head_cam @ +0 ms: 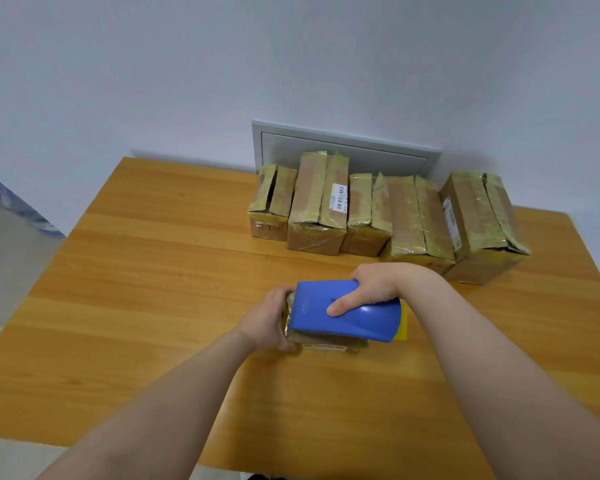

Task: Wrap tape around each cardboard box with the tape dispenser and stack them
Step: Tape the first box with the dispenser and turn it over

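A blue tape dispenser [347,311] lies flat on top of a small cardboard box [326,344] near the middle of the wooden table [146,271]. My right hand [371,289] grips the dispenser from above, thumb across its blue shell. My left hand [271,320] clasps the box's left end, where shiny yellowish tape shows. Most of the box is hidden under the dispenser; only its front edge with a label is visible. A yellow part of the dispenser sticks out at its right end.
Several taped cardboard boxes [317,202] stand in a row at the table's far right side, against the wall and a grey panel [347,147]. The largest box [482,226] is at the right end, close behind my right wrist.
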